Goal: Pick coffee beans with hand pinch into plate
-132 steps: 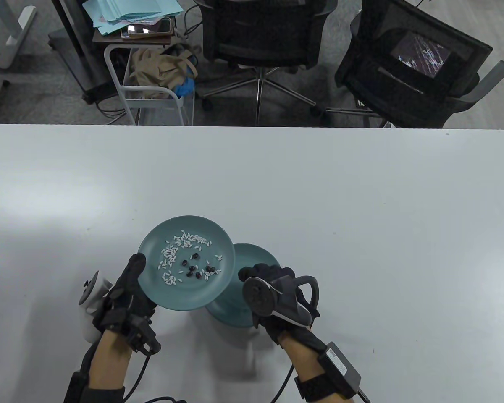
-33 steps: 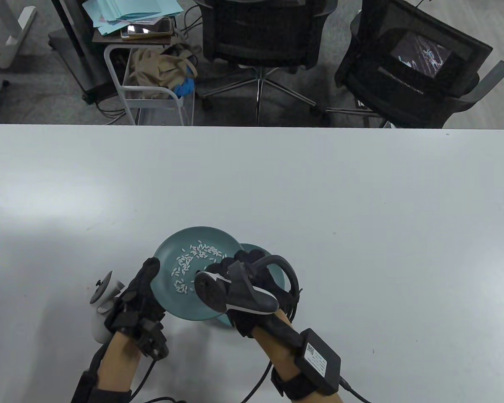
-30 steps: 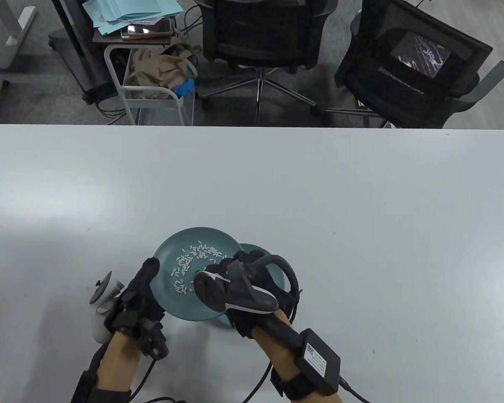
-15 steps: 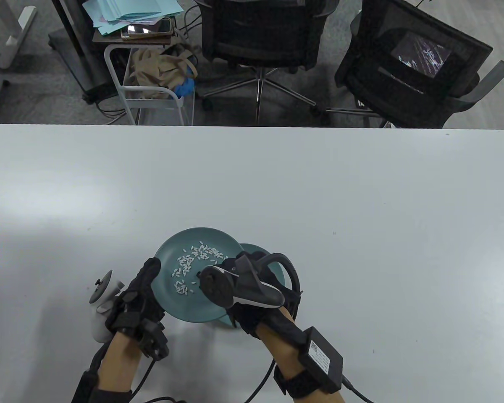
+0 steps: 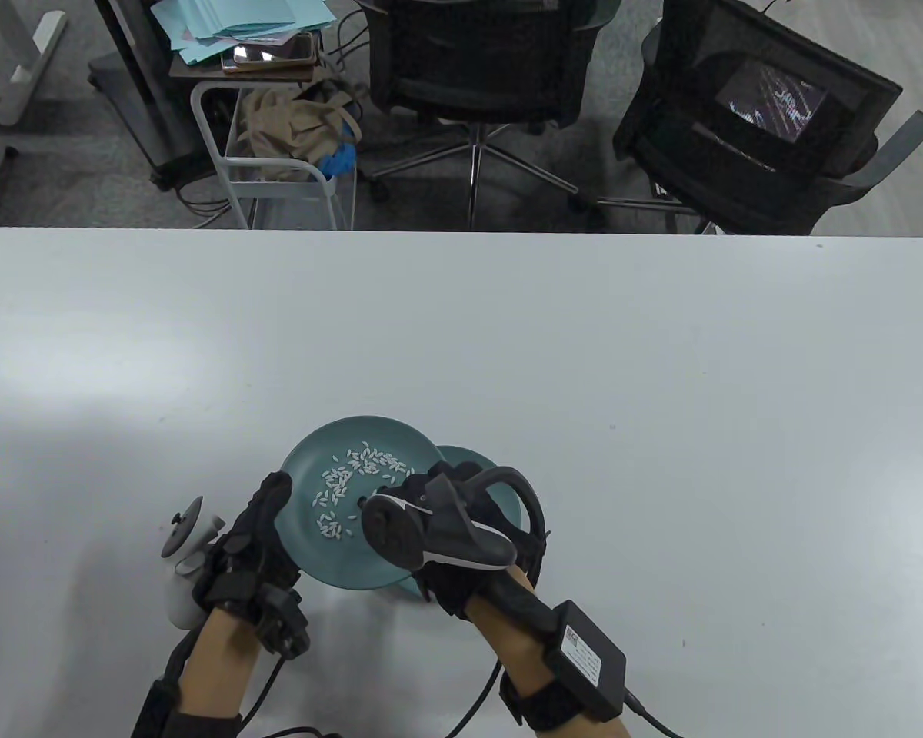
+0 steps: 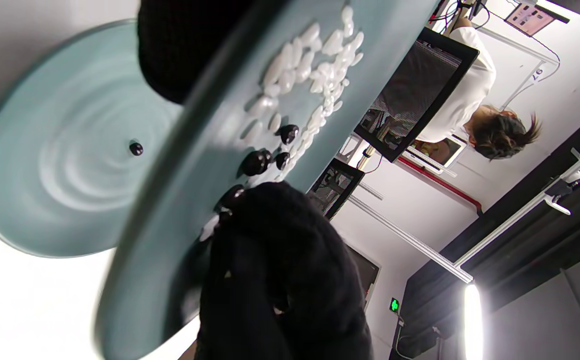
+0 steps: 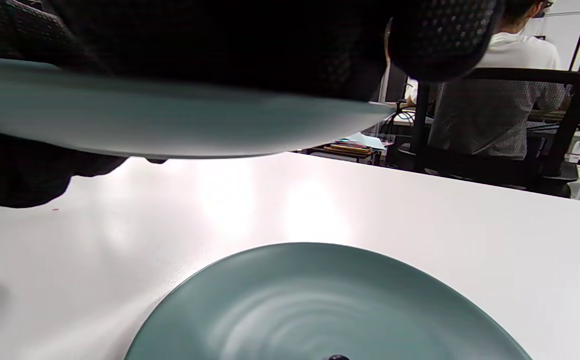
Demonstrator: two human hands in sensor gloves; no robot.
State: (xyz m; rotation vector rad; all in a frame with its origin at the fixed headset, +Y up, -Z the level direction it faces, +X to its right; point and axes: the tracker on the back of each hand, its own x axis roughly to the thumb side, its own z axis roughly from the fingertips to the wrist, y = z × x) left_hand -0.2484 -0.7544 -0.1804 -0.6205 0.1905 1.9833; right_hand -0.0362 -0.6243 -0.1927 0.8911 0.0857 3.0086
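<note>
My left hand (image 5: 265,530) grips the left rim of a teal plate (image 5: 331,553) and holds it above the table, thumb on top (image 6: 184,50). White rice grains (image 5: 354,469) and dark coffee beans (image 6: 257,162) lie on the plate. My right hand (image 5: 469,480) reaches over the plate's right side. Its bunched fingertips (image 6: 269,220) touch beans near the rim, and I cannot tell whether one is pinched. A second teal plate (image 5: 508,500) rests on the table below and to the right. It also shows in the right wrist view (image 7: 320,300), holding one bean (image 6: 135,148).
The white table (image 5: 584,346) spreads wide around the plates. Two black office chairs (image 5: 477,61) and a wire cart (image 5: 277,177) stand beyond the far edge. A person sits in the background (image 6: 475,110).
Since 4.4 s ago my right hand moved left from over the lower plate onto the held plate, which dropped slightly. In the last second both hands stay nearly still; the right tracker wobbles.
</note>
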